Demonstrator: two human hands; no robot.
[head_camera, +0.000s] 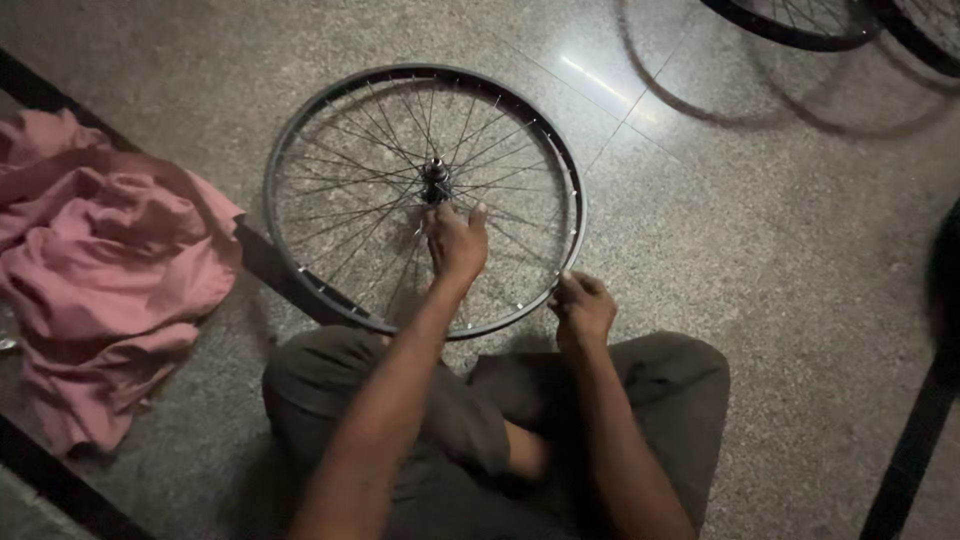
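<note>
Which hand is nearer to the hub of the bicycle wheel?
The left hand is nearer: it rests on the spokes just below the hub. The right hand is farther, down at the rim on the lower right side.

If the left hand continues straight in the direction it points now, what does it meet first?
Most likely the hub in the middle of the bicycle wheel. The left hand lies over the spokes, pointing up toward it, though its height above them is unclear.

Bare forearms — dark, perhaps olive-grey trousers (650, 375)
</note>
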